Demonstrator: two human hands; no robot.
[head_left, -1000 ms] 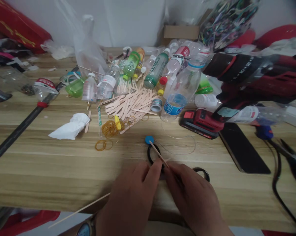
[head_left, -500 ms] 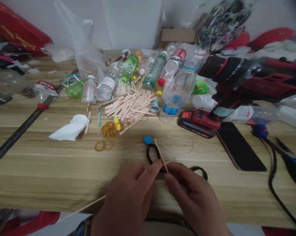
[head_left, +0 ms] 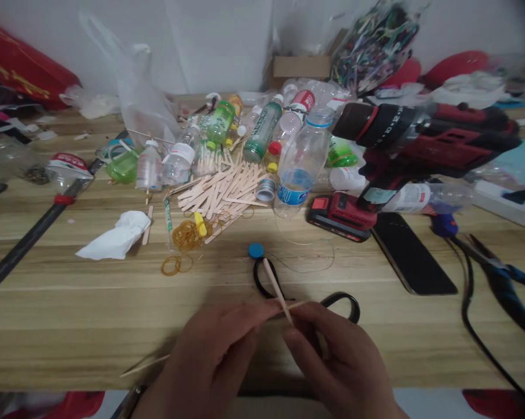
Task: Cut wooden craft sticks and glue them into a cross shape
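Note:
My left hand (head_left: 216, 349) is closed around a thin wooden skewer (head_left: 146, 365). One end shows left of the wrist, and what appears to be its tip emerges between my hands. My right hand (head_left: 343, 352) pinches the lower end of a flat wooden craft stick (head_left: 274, 284), which slants up and away. Stick and skewer cross at the fingertips; whether they are joined I cannot tell. Just beyond lie black-handled scissors (head_left: 353, 305), partly covered by my hands, and a blue bottle cap (head_left: 256, 251).
A pile of craft sticks (head_left: 227, 189), rubber bands (head_left: 186, 234) and plastic bottles (head_left: 299, 169) stand farther back. To the right are a red cordless drill (head_left: 440, 139), a phone (head_left: 413, 253) and pliers (head_left: 502, 285). Crumpled tissue (head_left: 116, 235) lies left.
The view has shifted slightly. The craft stick has turned to show more of its flat face, and the skewer lies at a shallower slant. Both hands keep their hold.

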